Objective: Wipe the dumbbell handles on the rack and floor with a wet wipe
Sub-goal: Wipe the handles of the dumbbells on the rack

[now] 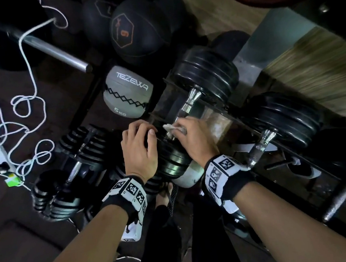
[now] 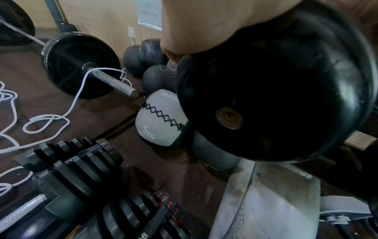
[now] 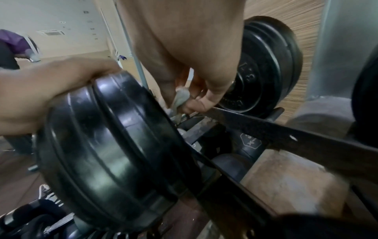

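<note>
We see the right hand (image 1: 195, 138) holding a wet wipe (image 1: 173, 127), fingers curled round it, pressed on the shiny handle (image 1: 187, 107) of a big dumbbell (image 1: 203, 77) on the rack (image 3: 286, 134). Our left hand (image 1: 138, 147) grips the near black end (image 3: 114, 161) of that same dumbbell, fingers bent over its rim. Another dumbbell (image 1: 286, 119) sits beside it on the rack. More dumbbells (image 1: 68, 175) lie on the floor (image 2: 114, 113), near a gray ball (image 1: 127, 92) and a white rope (image 1: 26, 124).
</note>
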